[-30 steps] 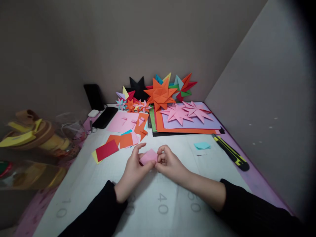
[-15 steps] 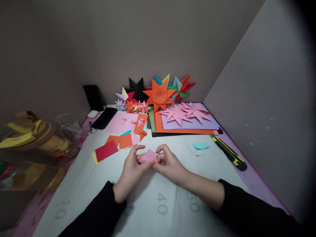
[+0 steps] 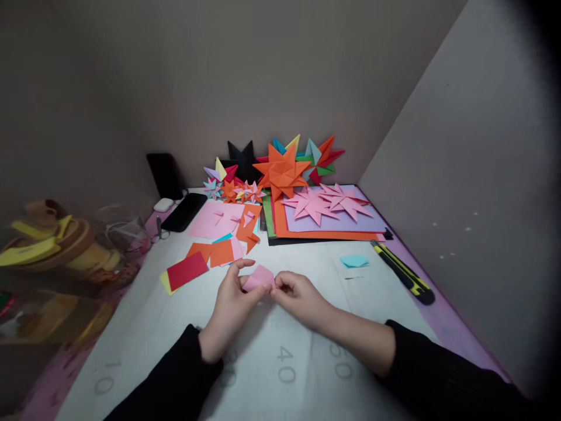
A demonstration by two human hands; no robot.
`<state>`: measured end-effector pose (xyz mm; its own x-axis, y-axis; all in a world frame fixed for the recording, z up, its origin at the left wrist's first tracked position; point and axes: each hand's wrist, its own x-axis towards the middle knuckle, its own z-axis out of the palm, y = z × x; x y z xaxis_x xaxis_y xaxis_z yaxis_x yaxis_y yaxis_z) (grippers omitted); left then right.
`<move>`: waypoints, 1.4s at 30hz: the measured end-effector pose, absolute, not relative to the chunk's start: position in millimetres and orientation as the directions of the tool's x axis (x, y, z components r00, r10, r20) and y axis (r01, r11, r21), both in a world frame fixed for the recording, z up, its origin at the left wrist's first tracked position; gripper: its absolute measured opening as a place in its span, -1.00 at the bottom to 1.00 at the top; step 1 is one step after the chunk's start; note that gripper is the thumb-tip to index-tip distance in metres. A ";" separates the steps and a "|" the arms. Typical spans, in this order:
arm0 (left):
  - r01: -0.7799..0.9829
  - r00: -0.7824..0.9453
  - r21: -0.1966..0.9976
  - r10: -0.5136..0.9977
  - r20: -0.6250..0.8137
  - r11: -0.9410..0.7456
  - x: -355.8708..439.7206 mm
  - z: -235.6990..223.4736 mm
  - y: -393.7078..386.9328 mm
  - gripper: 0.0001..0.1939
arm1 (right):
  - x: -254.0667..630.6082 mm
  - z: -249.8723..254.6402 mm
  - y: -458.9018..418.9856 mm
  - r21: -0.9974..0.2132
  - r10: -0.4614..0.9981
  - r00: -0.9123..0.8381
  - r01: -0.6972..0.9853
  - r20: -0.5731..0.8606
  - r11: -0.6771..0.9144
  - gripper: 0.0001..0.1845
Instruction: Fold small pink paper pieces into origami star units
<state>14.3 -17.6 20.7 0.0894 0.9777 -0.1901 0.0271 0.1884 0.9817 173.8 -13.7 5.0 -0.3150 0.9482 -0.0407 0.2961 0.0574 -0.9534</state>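
Note:
A small piece of folded pink paper (image 3: pixel 258 277) is held a little above the white mat, between my two hands. My left hand (image 3: pixel 234 298) grips it from the left, thumb along its lower edge and index finger raised and curved above it. At its right corner, my right hand (image 3: pixel 300 297) pinches with thumb and curled fingers. The paper's underside and the fingers behind it are hidden. To the right lies a folded light-blue paper piece (image 3: pixel 355 261). Left of my hands, a red paper rectangle (image 3: pixel 187 272) rests over a yellow one.
A yellow-and-black utility knife (image 3: pixel 403 273) lies along the right edge. Behind are pink paper stars (image 3: pixel 312 204) on stacked coloured sheets, and an orange star (image 3: pixel 281 169) propped near the wall. Back left are two phones (image 3: pixel 184 211). Orange paper squares (image 3: pixel 222 253) lie nearer.
My right index finger has come down and curled in toward the thumb at the paper's corner. The left hand keeps its hold. The whole view has shifted slightly.

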 end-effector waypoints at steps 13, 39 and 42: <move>0.032 0.134 0.973 0.964 -0.231 0.228 13.3 23.6 -19.1 -0.50 | 177.1 7.8 -12.7 -0.988 0.968 -0.239 0.150 -0.071 -0.036 -0.86; 0.395 0.225 0.876 0.954 0.198 -0.275 -3.0 24.0 -18.9 -0.69 | 189.2 7.5 -14.3 -0.998 0.977 -0.208 -0.053 0.038 0.028 -0.79; 0.352 0.234 0.903 0.957 0.170 -0.247 -5.9 24.3 -20.9 -0.70 | 189.6 9.4 -14.2 -0.996 0.972 -0.230 -0.079 0.046 0.028 -0.78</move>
<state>-5.9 -20.9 24.3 0.2337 0.9573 0.1702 0.3525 -0.2466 0.9028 189.6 -14.2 9.4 -0.2299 0.9721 0.0458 -0.0790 0.0283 -0.9965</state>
